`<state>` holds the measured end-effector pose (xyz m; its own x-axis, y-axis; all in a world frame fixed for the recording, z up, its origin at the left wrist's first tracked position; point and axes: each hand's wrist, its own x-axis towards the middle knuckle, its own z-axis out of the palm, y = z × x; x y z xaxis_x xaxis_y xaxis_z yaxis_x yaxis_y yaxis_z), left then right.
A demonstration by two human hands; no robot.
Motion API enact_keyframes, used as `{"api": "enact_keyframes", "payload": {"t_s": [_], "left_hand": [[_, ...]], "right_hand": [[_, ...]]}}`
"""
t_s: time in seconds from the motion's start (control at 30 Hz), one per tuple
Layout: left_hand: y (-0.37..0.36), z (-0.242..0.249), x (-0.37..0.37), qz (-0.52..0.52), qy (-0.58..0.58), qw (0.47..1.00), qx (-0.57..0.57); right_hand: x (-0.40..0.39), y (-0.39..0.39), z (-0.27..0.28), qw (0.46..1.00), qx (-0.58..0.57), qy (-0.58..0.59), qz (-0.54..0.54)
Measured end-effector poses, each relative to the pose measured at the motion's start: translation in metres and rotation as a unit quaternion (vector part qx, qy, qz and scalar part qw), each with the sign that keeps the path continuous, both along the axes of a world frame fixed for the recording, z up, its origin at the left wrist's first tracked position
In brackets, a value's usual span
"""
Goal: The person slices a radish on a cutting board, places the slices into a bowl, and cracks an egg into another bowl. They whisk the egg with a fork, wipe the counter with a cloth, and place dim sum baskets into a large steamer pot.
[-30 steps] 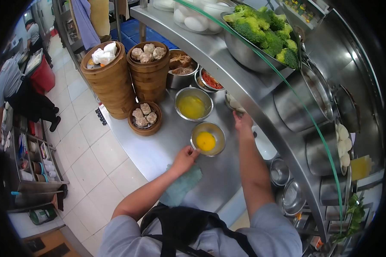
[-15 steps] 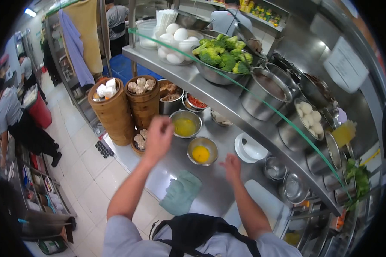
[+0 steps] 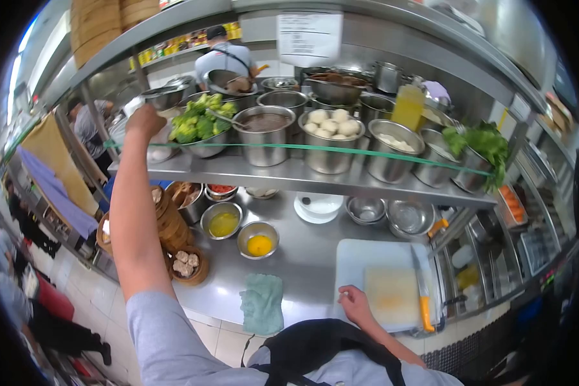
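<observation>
My left hand (image 3: 145, 122) is raised to the steel shelf, over the clear tub of white eggs (image 3: 162, 153). Its fingers point away from me and are hidden, so a grip does not show. Low at the edge of the white cutting board (image 3: 352, 257), my right hand (image 3: 356, 305) is loosely curled, fingers a little apart, with nothing in it. On the counter between them stand a steel bowl with an egg yolk (image 3: 259, 245) and a steel bowl of yellowish liquid (image 3: 224, 224). A green cloth (image 3: 262, 305) lies at the counter's front edge.
A knife with an orange handle (image 3: 426, 312) lies on the board's right side. Bamboo steamers (image 3: 174, 225) stand at the left. The shelf holds broccoli (image 3: 199, 119), a pot of white balls (image 3: 331, 124) and several pots behind a glass edge. A person (image 3: 222, 59) works beyond.
My left hand has gone from above the counter bowls up to the shelf by the eggs. My right hand has drawn back to the cutting board. The view has turned right and up.
</observation>
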<state>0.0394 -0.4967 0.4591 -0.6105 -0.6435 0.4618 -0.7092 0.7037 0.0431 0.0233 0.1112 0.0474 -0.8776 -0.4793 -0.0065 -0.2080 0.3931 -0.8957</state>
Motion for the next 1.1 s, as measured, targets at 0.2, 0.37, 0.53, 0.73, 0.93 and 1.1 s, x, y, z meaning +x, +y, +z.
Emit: {"api": "enact_keyframes", "payload": {"t_s": [0.2,0.37,0.53,0.73,0.93,1.1], "left_hand": [[0.039,-0.007,0.033,-0.050,0.320,0.945,-0.054],[0.212,-0.093,0.075,-0.359,0.606,0.595,0.388],[0.367,-0.239,0.072,-0.287,0.477,0.391,0.733],[0.433,-0.269,0.072,-0.256,0.394,0.326,0.820],[0.426,-0.278,0.064,-0.316,0.303,0.389,0.811],[0.389,-0.327,0.068,-0.352,0.211,0.467,0.783]], "right_hand": [[-0.004,0.019,0.031,0.999,-0.041,-0.012,-0.018],[-0.006,0.018,0.096,0.996,-0.062,0.047,0.033],[-0.008,-0.004,0.152,0.980,-0.086,0.076,0.161],[0.010,-0.031,0.167,0.961,-0.022,0.163,0.220],[0.014,-0.032,0.157,0.965,0.034,0.232,0.121],[-0.015,-0.051,0.148,0.943,-0.007,0.328,-0.059]]}}
